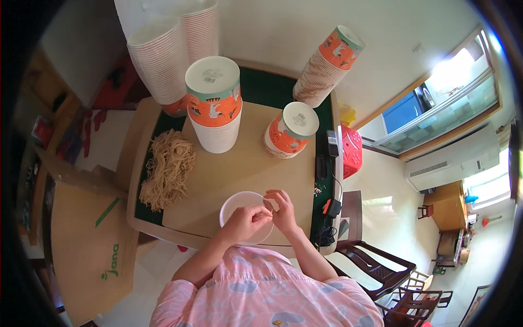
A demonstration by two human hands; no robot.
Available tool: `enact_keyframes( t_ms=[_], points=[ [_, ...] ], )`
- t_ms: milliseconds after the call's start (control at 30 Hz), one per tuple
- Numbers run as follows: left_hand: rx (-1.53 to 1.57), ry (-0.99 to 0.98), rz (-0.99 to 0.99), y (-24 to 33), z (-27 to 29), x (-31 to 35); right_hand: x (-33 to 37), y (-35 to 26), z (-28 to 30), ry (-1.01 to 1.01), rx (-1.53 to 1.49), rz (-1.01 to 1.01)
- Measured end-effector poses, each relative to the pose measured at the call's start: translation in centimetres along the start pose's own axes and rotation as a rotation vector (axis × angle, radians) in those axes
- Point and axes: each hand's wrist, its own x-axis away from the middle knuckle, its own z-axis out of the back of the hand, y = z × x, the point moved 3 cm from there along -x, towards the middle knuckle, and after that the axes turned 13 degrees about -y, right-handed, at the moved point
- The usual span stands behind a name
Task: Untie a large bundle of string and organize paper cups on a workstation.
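Note:
My left hand point(248, 222) and my right hand point(281, 211) meet over a white paper tub point(226, 206) near the table's front edge. The fingers of both are pinched together, the tips touching or almost so. Whatever they grip, if anything, is too small to make out. Part of the tub's inside is hidden beneath the hands. To the left lies a loose bundle of beige strings point(169, 171). Beyond the tub, an upside-down stack of tubs point(215, 117) with an orange and green band stands upright, and a shorter stack point(291, 131) stands to its right.
Tall stacks of white tubs point(158, 62) rise at the back left; another stack point(327, 68) leans at the back right. Along the table's right side lie a dark device point(332, 144) and a black-and-orange charger point(331, 208) with cables. A cardboard box point(87, 240) stands left, dark wooden chairs point(376, 264) right.

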Motion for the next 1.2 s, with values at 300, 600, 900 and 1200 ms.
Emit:
enact_keyframes(
  t_ms=[300, 600, 900, 1200],
  points=[
    [0.581, 0.217, 0.270, -13.6, 7.5, 0.0, -2.2, 6.5, -2.2, -0.416, -0.575, -0.534],
    [0.437, 0.292, 0.282, -17.5, 4.9, 0.7, 0.1, 12.4, -7.1, -0.659, -0.635, -0.879],
    [-0.231, 0.320, -0.064, -6.5, 5.3, 0.6, 0.8, 10.3, -5.9, -0.650, -1.094, -0.726],
    [0.247, -0.083, -0.410, 9.8, 5.4, 5.5, -7.7, -2.0, 16.2, 0.242, -0.073, -0.085]
  ],
)
